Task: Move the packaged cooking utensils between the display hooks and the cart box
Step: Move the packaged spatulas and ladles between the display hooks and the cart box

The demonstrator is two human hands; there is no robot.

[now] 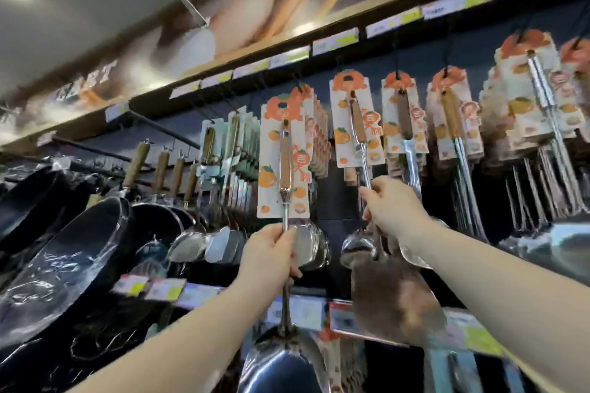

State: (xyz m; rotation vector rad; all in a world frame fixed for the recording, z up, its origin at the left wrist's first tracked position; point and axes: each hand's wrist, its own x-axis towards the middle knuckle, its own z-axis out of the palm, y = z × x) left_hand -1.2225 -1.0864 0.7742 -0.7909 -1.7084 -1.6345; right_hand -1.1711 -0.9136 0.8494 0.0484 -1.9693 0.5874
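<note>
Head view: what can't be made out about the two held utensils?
All in the head view.
Ladle in left hand: bowl cut off by bottom edge.
Utensil in right hand: head lost behind a brown motion blur; type unclear.
Hooks: whether either card hangs on one, too blurred.
Price labels: text blurred.

Two steel utensils on orange-printed cards, upright: ladle [285, 169] before hooks [396, 54], second utensil [357, 124] at hook row.

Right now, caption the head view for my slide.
Left hand grips a carded utensil, right hand a second utensil, both raised at the hanging display.
</note>
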